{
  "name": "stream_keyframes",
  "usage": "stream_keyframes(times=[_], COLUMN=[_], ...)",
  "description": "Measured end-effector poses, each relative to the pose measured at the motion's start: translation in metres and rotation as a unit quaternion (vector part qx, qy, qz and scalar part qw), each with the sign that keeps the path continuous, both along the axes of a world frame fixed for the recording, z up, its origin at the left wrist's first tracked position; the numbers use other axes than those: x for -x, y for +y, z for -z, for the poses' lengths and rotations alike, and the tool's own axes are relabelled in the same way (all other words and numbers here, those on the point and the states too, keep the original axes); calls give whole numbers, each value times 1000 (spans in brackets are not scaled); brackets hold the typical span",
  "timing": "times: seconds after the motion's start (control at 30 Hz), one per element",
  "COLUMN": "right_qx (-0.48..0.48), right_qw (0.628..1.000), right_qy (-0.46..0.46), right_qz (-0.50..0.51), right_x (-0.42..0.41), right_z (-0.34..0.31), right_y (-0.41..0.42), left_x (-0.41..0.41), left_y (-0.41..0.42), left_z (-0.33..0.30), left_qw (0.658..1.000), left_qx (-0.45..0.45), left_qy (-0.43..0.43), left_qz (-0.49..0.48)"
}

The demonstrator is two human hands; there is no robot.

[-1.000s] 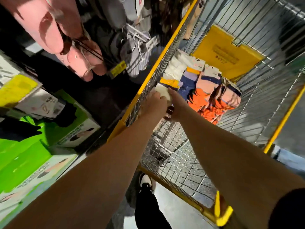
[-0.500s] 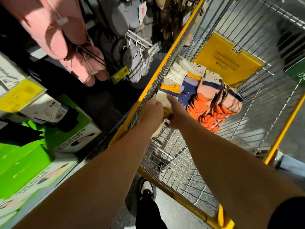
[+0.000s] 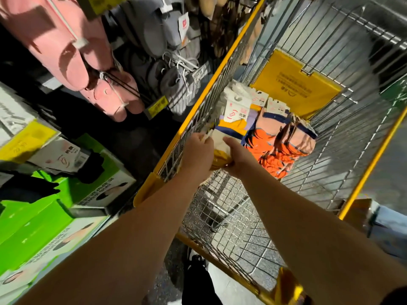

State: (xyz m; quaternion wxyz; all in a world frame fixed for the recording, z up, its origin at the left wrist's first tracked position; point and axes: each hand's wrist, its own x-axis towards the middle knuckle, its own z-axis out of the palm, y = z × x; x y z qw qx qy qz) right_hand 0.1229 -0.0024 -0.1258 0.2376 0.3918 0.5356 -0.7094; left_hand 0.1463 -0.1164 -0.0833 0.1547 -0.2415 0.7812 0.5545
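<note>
Right, both hands are inside the cart, wrapped round one sock pack. The left hand has its fingers curled on the pack's left edge, pinching the thin card there. The right hand grips the opp. side, thumb laid over the top. The pack sits between the two palms, just inside the yellow rim that runs tight past the left knuckles. Barely any gap there: wire wall touching or nearly, can't tell which.

Room to move? Plenty to the right of the right hand: open wire floor, a shiny square mesh, bare back toward the wrists. The far yellow side bar is well apart. Ahead of the fingertips the way's blocked by the sock pile: soft knit, orange, peach & navy bands, lumpy, w/ stiff white card labels standing up at the back. Beyond that, a flat yellow panel hangs on the cart's end wall, smooth, w/ printed text too small to read.

The pack itself is white & yellow knit, soft, bent a bit under the grip.

Left of the left hand, outside the rim, it's crowded: fuzzy pink slippers hang on white ties, grey slippers behind them, and glossy green boxes w/ sharp corners are stacked lower down. Below the forearms there's a black trouser leg and a white-toed shoe on speckled floor.
</note>
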Motion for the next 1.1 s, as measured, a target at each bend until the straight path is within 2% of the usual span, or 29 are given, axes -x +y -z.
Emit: stream_keyframes(times=[0.13,0.27,0.37,0.43,0.53,0.6,0.67,0.77,0.9,1.1], right_qx=[-35,-36,-47,-100,-205,-183,-157,-149,-133,-30], right_qw=[999,997,990,983,950,952,949,927,879,825], right_qy=[22,52,104,126,165,180,194,243,308,367], right_qz=[-20,-38,-81,-92,-167,-167,-191,-242,-338,-428], right_x=[-12,-28,-44,-56,-78,-96,-123,-177,-252,-363], right_z=[-18,-54,-86,-116,-166,-193,-226,-273,-312,-347], right_y=[15,19,17,13,3,-10,-37,-82,-151,-252], left_x=[-1,-2,-17,-28,-58,-84,-116,-176,-281,-420], left_y=[-4,-6,-13,-19,-39,-59,-82,-126,-191,-270], left_z=[-10,-8,-65,-90,-127,-155,-180,-214,-255,-299], left_qw=[998,985,962,968,972,963,963,952,925,911], left_qx=[-49,-146,-251,-239,-235,-269,-259,-270,-329,-253], left_qy=[-43,-92,-110,-70,5,35,71,131,187,265], left_qz=[13,25,-6,11,-3,-3,-2,-52,-41,-190])
